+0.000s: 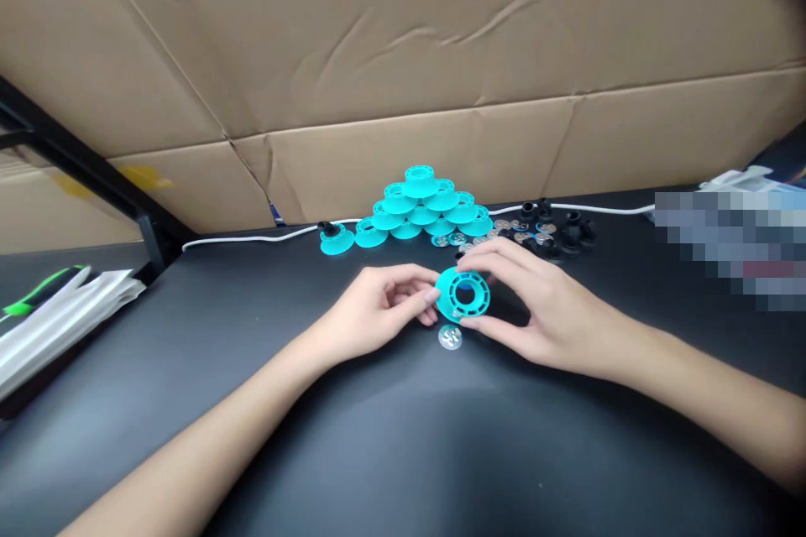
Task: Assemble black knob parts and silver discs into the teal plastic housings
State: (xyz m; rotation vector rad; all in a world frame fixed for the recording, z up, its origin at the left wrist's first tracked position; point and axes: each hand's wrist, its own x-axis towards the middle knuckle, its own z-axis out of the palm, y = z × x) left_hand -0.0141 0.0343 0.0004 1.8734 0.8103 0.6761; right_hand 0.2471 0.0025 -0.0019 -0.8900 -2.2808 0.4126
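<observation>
Two-handed grip (554, 310), turquoise ring (448, 299), slotted end facing camera

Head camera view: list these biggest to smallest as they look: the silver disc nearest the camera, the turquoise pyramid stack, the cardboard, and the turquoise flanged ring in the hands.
1. Cardboard
2. Turquoise pyramid stack, even though farther off than the held ring
3. Turquoise flanged ring
4. Silver disc

Right across the back, it's a big creased cardboard wall (403, 33), brown, a long fold running along its lower part and yellow tape (148, 177) over at the left! Below spreads the black table (378, 453), catching a pale sheen, while a black metal frame (75, 158) slants in at left.
</observation>
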